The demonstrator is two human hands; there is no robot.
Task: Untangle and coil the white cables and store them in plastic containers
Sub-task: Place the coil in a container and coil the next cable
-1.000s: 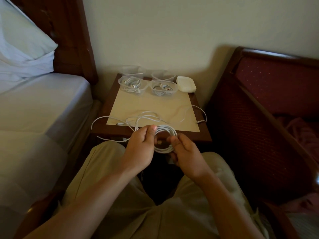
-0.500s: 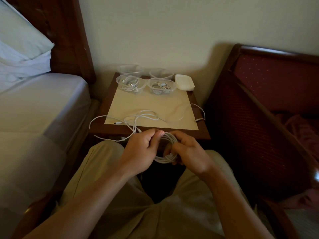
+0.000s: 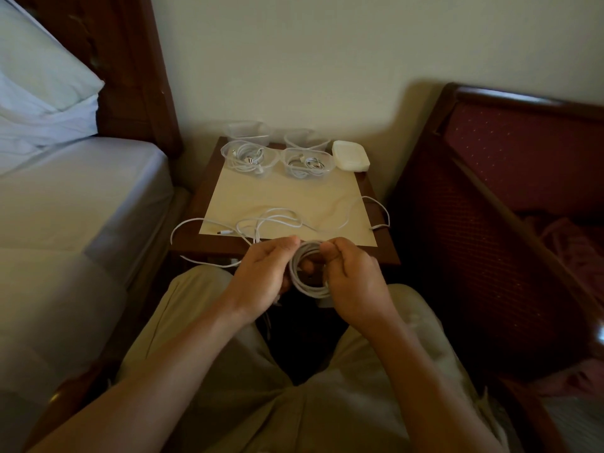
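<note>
A coil of white cable [image 3: 305, 282] sits between my two hands, just in front of the small wooden table [image 3: 387, 246]. My left hand [image 3: 261, 276] grips the coil's left side, thumb on top. My right hand [image 3: 354, 279] holds its right side with curled fingers. More loose white cable [image 3: 277, 219] trails over the cream paper sheet [image 3: 287, 197] and hangs off both table sides. Two clear plastic containers [image 3: 247, 155] [image 3: 307, 162] at the back hold coiled cables; two empty ones [image 3: 249, 131] [image 3: 305, 138] stand behind them.
A white stack of lids [image 3: 350, 155] lies at the table's back right. A bed [image 3: 65, 204] with pillows flanks the left, a dark red upholstered chair [image 3: 510, 178] the right. My knees sit below the table's front edge.
Both hands have closed in on the coil, and it has tightened into a smaller ring. My right hand has shifted up along its right side.
</note>
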